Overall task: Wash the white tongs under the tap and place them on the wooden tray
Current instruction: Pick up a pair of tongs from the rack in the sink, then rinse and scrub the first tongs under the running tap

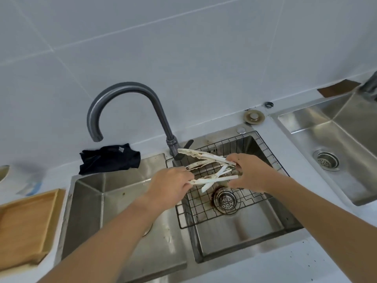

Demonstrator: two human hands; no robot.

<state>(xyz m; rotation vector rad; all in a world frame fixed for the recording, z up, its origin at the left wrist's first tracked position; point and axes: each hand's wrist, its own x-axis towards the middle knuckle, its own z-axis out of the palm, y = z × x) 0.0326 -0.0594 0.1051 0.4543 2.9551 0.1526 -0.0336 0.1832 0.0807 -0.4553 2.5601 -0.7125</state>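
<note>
Tongs [206, 166], white, stained, bunched over wire rack [204, 209] in sink [240, 240]; my right grip [252, 172] clenches handle ends, left grip [171, 184] pinches tips. Tap [114, 103] spout clear left, wooden tray [24, 225] at tabletop's far-left edge.

Two bare forearms, no sleeves in view — the left hand [170, 183] and right hand [252, 172] carry no rings, watch or gloves.

Single head view, angled down, close above sink [244, 231]
</note>
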